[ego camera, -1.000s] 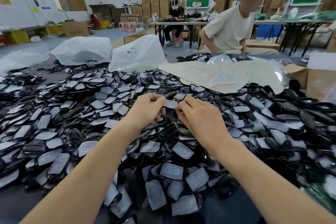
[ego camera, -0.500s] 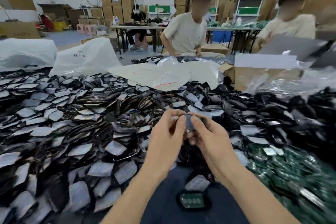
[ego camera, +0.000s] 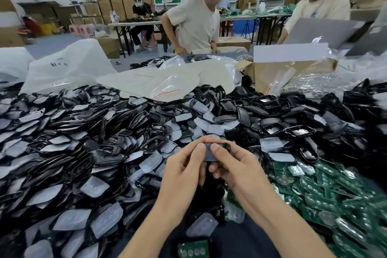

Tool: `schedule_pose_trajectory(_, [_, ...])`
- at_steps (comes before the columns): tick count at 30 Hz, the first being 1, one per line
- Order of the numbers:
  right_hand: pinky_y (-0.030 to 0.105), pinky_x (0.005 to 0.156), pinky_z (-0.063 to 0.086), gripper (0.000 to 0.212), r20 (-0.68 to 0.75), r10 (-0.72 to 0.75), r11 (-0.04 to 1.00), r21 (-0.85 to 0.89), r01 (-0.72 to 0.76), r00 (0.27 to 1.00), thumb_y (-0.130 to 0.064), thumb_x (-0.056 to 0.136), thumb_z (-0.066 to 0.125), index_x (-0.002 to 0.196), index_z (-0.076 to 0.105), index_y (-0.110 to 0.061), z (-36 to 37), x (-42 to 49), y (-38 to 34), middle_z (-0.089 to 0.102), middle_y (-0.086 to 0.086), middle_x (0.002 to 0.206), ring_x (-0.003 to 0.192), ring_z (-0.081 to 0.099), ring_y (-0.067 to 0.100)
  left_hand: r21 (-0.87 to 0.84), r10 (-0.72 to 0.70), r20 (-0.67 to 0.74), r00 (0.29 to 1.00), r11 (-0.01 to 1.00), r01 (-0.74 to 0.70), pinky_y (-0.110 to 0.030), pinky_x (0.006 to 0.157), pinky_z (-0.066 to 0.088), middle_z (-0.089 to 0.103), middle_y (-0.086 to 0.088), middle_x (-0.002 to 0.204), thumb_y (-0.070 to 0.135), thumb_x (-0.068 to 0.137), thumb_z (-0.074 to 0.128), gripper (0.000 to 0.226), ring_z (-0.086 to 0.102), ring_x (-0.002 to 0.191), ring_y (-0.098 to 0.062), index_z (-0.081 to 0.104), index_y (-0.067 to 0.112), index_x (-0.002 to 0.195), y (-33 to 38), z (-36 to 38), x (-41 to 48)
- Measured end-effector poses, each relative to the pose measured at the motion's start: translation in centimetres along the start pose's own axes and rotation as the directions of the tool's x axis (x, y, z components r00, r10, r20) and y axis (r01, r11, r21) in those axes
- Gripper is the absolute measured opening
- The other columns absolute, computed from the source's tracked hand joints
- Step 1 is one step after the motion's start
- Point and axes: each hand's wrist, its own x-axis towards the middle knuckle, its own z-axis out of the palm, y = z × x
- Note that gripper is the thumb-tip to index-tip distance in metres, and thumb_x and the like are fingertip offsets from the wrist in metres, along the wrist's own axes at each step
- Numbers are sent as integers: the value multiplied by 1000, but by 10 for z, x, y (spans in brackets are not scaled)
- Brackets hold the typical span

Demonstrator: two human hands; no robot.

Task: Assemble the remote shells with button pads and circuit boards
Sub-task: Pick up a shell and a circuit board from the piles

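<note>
Lying nearest to us on the dark bench [ego camera: 234, 243] is one green circuit board [ego camera: 193, 249], and just past it a see-through button pad [ego camera: 202, 227] sits loose.

A little farther, our two hands meet. Our left grip [ego camera: 182, 172] and our right grip [ego camera: 236, 170] are both curled round one black shell [ego camera: 227, 148], with a soft grey pad [ego camera: 209, 153] lying on top of it. Both thumbs [ego camera: 200, 150] press on the pad, side by side. The other fingers are tucked under, so we cannot see the back of the shell.

We think the step now is pushing the pad down into the shell. To do it well, we should hold the shell flat with the fingers below and press softly with the thumbs, working from the middle out to the edges. The pad looks bendy, so a hard push on one side could make the other side pop up. We should check that no edge sticks out before we reach for a board. We cannot tell from here if the pad is all the way in.

To the right lies a heap of green boards [ego camera: 335, 199], close for the right grip. To the left and beyond is a big pile of shells and pads [ego camera: 83, 142]. Far off are white bags [ego camera: 69, 69], a cardboard box [ego camera: 270, 73], a person [ego camera: 194, 23] and, to the right, another person [ego camera: 322, 8].
</note>
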Motion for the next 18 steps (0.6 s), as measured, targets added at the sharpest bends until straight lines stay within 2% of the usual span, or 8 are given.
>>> schedule_pose_trajectory(3, [21,55,51,24,1,18,1000,24,-18,1000,-23,85,66,101,80,-14,-2,1,0,69,11,75,61,61,12,-47,-9,16,1000,999,10,-22,53,43,51,5,59,40,102,45,32,47,56,-13,73,37,115,1,3,-1])
schedule_pose_trajectory(7, [22,57,53,21,3,33,999,30,-33,999,-11,97,59,104,79,-10,-3,2,3,69,14,77,63,62,14,-71,-29,5,1000,997,30,-21,51,42,48,12,60,37,106,44,31,44,57,-9,74,33,115,1,5,-3])
schedule_pose_trajectory(10, [21,59,53,23,-2,22,1000,4,-22,1000,-10,99,58,104,80,-13,-2,1,4,72,11,82,65,63,13,-51,-60,-3,998,997,59,-24,48,39,58,11,63,31,105,50,26,44,56,-12,74,34,112,2,6,-3])
schedule_pose_trajectory(14, [20,62,54,22,16,7,998,-55,-6,1000,-12,100,59,105,79,-17,-1,-1,5,74,10,88,69,65,12,-80,-95,2,995,992,95,-20,50,41,65,11,68,29,105,51,26,48,56,-5,77,32,107,2,5,-4])
schedule_pose_trajectory(18, [21,62,54,22,17,0,999,-35,0,1000,-15,98,59,102,80,-20,1,-2,4,73,8,79,67,65,11,-122,-87,23,996,989,89,-21,52,42,57,9,65,31,106,48,28,47,60,-7,76,31,110,4,4,-4])
